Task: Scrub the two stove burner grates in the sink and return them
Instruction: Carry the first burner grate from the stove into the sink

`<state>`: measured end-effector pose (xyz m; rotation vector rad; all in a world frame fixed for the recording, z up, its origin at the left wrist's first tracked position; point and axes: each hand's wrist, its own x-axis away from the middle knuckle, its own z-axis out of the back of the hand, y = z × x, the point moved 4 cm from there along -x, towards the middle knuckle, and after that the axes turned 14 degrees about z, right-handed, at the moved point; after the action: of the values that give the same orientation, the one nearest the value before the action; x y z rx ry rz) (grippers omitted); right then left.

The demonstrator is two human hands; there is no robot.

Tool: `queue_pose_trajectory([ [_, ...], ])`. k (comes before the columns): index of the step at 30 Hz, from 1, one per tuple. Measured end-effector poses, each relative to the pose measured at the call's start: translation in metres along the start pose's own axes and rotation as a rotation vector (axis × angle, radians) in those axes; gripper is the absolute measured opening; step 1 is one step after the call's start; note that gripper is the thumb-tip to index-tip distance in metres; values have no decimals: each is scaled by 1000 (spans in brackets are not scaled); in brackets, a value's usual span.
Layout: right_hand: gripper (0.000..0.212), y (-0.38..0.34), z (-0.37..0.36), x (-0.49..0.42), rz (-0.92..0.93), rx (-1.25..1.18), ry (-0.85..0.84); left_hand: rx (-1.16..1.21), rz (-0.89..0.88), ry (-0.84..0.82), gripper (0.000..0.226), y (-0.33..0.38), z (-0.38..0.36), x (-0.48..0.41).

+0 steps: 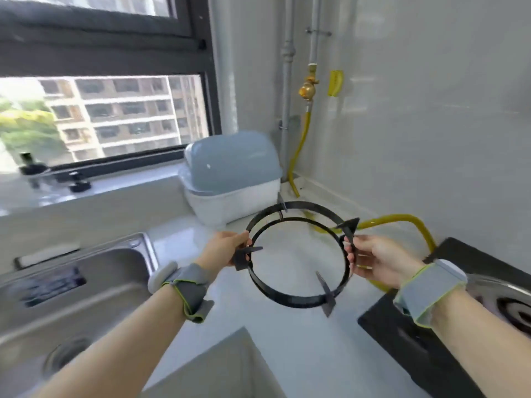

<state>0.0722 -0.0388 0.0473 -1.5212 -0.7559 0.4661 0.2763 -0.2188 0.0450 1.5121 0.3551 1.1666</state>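
Black metal, the burner grate (pixel 287 300) is held in the air over the white desk (pixel 287 346), between sink (pixel 115 268) and stove (pixel 402 334). The left hand (pixel 227 248) curls its fingers (pixel 243 239) round the left rim; the right hand (pixel 379 259) grips the right rim.

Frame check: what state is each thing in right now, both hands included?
grate, held in the air over the counter, tilted
left hand, grip on the grate's left side
right hand, grip on the grate's right side
stove burner, bare, no grate on it, no flame
sink, no grate in the part that shows
dish box lid, shut
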Motion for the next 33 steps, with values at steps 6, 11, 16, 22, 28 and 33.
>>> queue_pose_trajectory([
  [6,21,31,-195,7,-44,-13,-332,72,-11,244,33,-47,197,37],
  [11,24,70,-340,35,-103,-14,-524,146,4,471,31,-91,328,84],
  [16,29,94,-442,60,-208,-17,-691,217,82,611,33,-137,407,117],
  [22,26,109,-516,58,-187,90,-824,290,154,689,32,-165,465,115],
  [28,20,143,-570,12,-203,236,-869,307,309,676,28,-189,497,63],
  [33,17,200,-600,-28,-299,376,-845,404,477,659,27,-224,507,12],
])
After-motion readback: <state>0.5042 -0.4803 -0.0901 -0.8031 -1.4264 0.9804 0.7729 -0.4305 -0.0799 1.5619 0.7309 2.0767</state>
